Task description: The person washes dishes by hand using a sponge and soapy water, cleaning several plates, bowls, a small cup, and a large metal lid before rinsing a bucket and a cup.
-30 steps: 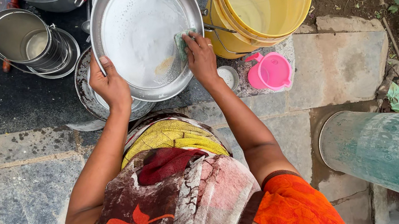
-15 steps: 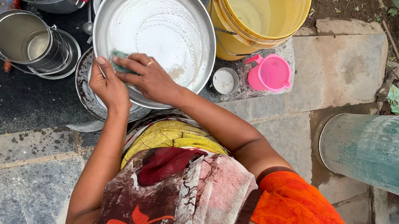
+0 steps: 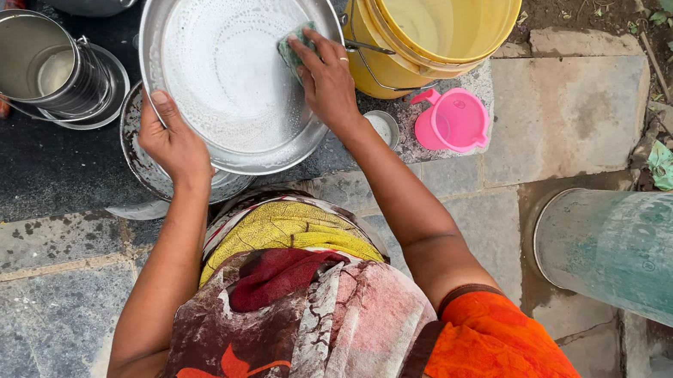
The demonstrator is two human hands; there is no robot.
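Two hands on large round soapy steel pan (image 3: 229, 64), tilted over dark wet surface (image 3: 23, 178): left hand (image 3: 173, 141) grips rim, right hand (image 3: 328, 77) presses green scrub pad (image 3: 289, 48) inside, near yellow plastic bucket (image 3: 450, 1).

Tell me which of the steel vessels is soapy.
The big round steel pan held by the left hand; its inside is covered in white suds, unlike the plain steel pot at the left.

Our left hand (image 3: 172, 146) clamps thumb-up, arm stretched forward; our right hand (image 3: 328, 77) presses down, fingers flat and spread
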